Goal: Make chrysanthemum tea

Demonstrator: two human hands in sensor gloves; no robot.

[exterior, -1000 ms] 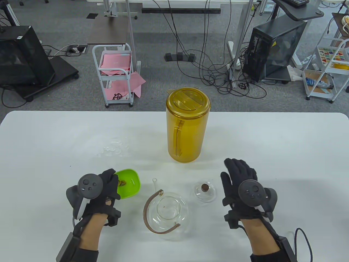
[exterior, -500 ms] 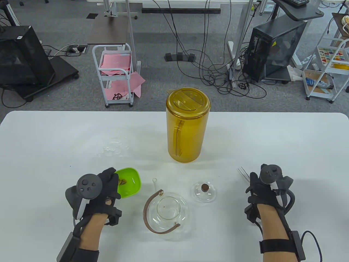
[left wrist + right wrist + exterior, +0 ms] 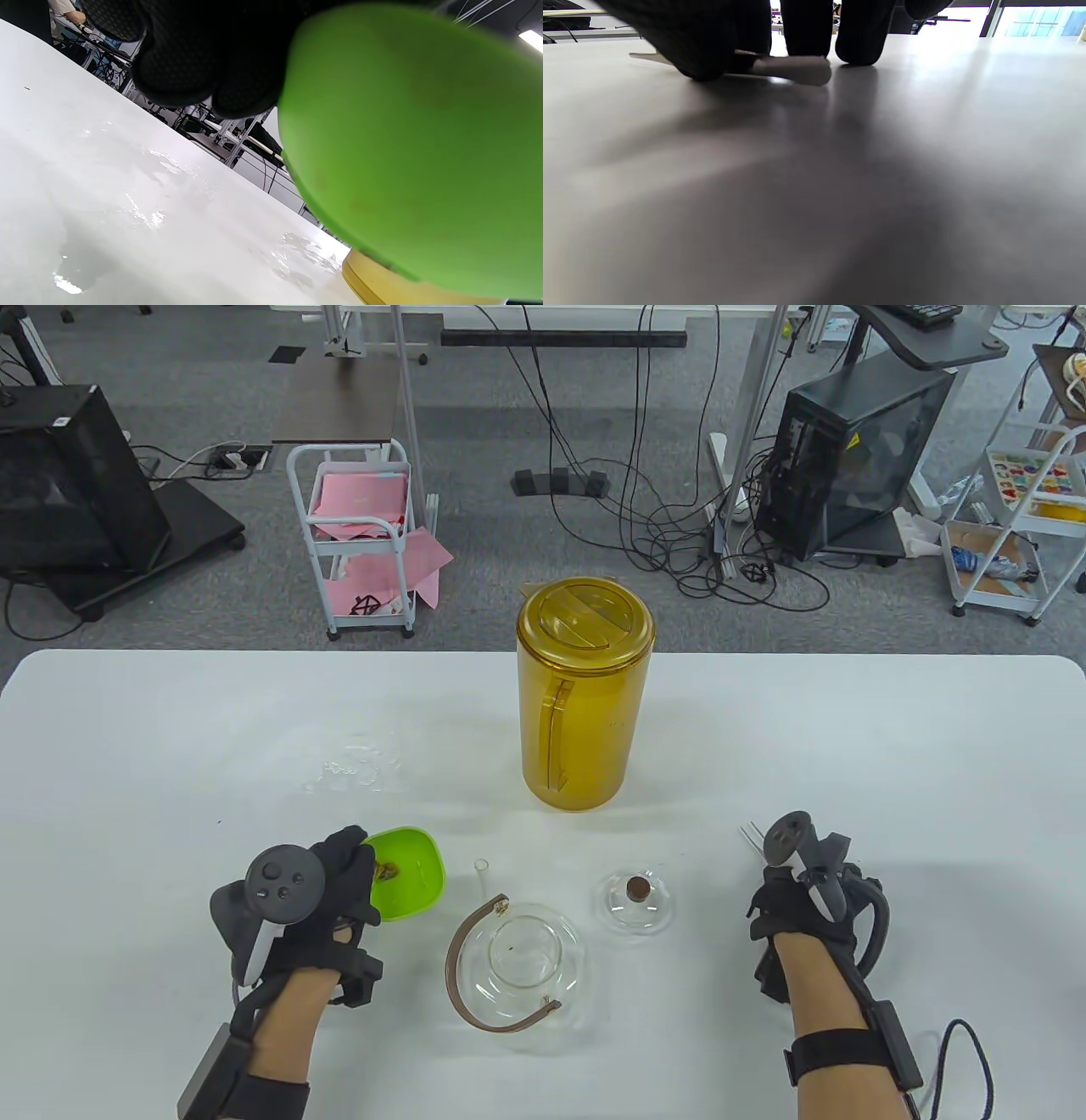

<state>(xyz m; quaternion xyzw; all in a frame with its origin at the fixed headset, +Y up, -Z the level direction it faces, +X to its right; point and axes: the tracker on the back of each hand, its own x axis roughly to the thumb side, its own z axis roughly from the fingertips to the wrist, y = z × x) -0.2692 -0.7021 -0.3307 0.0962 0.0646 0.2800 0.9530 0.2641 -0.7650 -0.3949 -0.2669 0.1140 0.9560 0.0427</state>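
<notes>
My left hand grips the rim of a green bowl that holds a few dried chrysanthemums, just left of the glass teapot with its brown handle. From the left wrist the green bowl fills the right side under my fingers. The glass lid with a cork knob lies right of the teapot. My right hand is curled down over metal tweezers on the table. In the right wrist view, thumb and fingers press on the tweezers. The yellow pitcher stands behind, lid on.
A patch of spilled water lies on the white table behind the bowl, also seen as water from the left wrist. Beyond the table's far edge are a white cart, cables and computer cases.
My right hand moved right from beside the glass lid, turned on its side and curled down onto the tweezers. My left hand shifted the bowl slightly right.
</notes>
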